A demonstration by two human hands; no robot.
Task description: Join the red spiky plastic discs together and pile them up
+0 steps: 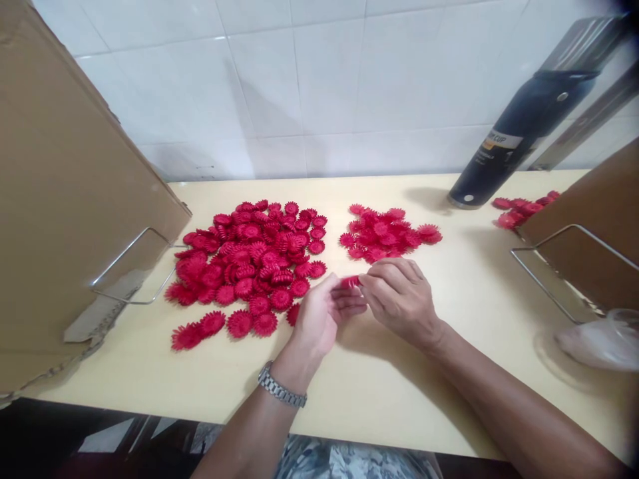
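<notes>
Between my two hands is a small red flower-shaped piece (351, 282) with a ridged edge. My left hand (319, 316) grips it with thumb and fingers from the left, palm turned up. The fingertips of my right hand (399, 293) pinch its right side. A large heap of red flower-shaped pieces (249, 249) lies just beyond and left of my left hand. Behind my right hand is a smaller pile of brighter red, flatter flower pieces (379, 233).
Cardboard boxes with wire handles stand at left (74, 199) and right (584, 246) on the cream table (399, 399). A dark blue thermos bottle (514, 133) stands at the back right, near more red pieces (522, 209). A clear plastic container (604, 339) sits at the right, and a tiled wall (329, 86) closes the back.
</notes>
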